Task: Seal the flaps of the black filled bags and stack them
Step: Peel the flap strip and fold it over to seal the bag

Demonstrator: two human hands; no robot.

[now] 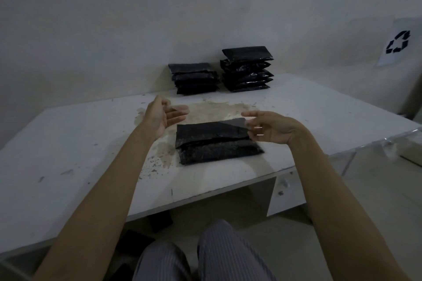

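Head view, looking down at a white table point(68, 143) with brown stains and crumbs. One black bag point(217, 141) flat on the table near the front edge, flap point(210, 131) folded over the top half. Left hand point(159, 114) up in the air just left of the bag, fingers loose and apart, holding nothing, not touching the bag. Right hand point(271, 128) at the bag's right end, fingers spread and blurry, close to the flap corner; cannot tell if touching it. Two stacks of black bags at the back by the wall: a short stack point(194, 78) on the left, a tall stack point(247, 69) just beside it on the right. Paper with a recycle sign point(397, 42) on the wall, far right. Striped trousers point(205, 255) at the bottom.
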